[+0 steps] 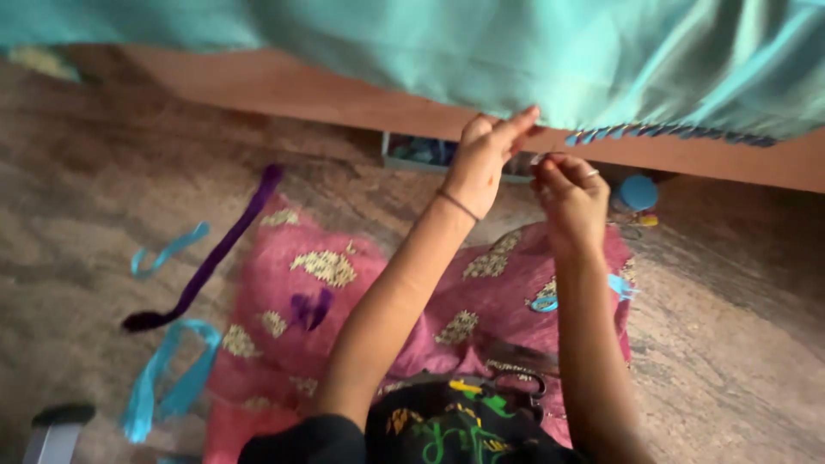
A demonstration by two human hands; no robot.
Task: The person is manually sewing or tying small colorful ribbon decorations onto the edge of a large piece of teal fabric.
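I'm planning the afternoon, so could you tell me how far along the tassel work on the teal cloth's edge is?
Done: a row of tassels hangs right of the hands. In hand: left hand pinches the teal cloth edge; right hand works beside it. Left: the edge further left shows no tassels.

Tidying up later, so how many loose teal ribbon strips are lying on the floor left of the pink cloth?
2: one small teal strip beside the purple strip, one larger looped teal strip lower down. Others may be hidden.

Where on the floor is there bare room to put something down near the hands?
Bare floor lies right of the pink cloth, and between the purple strip and the wooden edge. It is crowded under the left hand and right hand at the teal fabric, and where teal strips lie.
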